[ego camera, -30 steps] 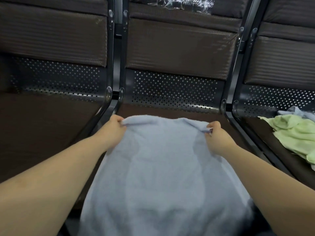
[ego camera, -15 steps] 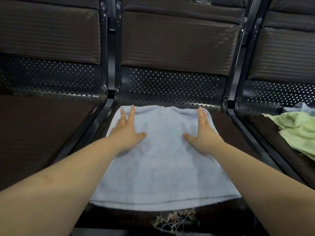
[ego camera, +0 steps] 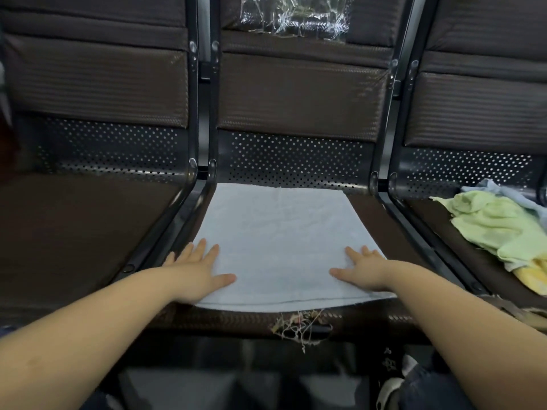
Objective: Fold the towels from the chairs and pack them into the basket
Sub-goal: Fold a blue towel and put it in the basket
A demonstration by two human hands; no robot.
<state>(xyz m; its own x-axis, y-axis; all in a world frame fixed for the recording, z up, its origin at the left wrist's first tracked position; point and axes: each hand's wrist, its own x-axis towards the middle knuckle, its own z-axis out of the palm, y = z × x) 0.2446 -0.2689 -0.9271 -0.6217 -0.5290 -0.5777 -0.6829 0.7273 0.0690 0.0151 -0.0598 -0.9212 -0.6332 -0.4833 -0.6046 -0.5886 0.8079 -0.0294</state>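
Observation:
A pale blue towel (ego camera: pixel 278 241) lies spread flat on the middle chair seat (ego camera: pixel 381 232). My left hand (ego camera: pixel 196 272) rests flat on the towel's near left corner, fingers straight and spread. My right hand (ego camera: pixel 362 270) lies flat on the near right corner, fingers straight. On the right chair seat sits a crumpled heap: a light green towel (ego camera: pixel 497 226) on top, a blue towel (ego camera: pixel 503 192) behind it and a yellow towel (ego camera: pixel 532 276) under its near edge. No basket is in view.
Three dark brown chairs stand in a row, joined by black metal frames (ego camera: pixel 204 119). The left seat (ego camera: pixel 74 238) holds nothing. The middle seat's front edge is frayed (ego camera: pixel 299 324). Clear plastic film (ego camera: pixel 293 16) sticks to the middle backrest.
I laid the towel down from a pinched hold onto the seat, pressed it flat, then slid both hands back from its far part to its near corners.

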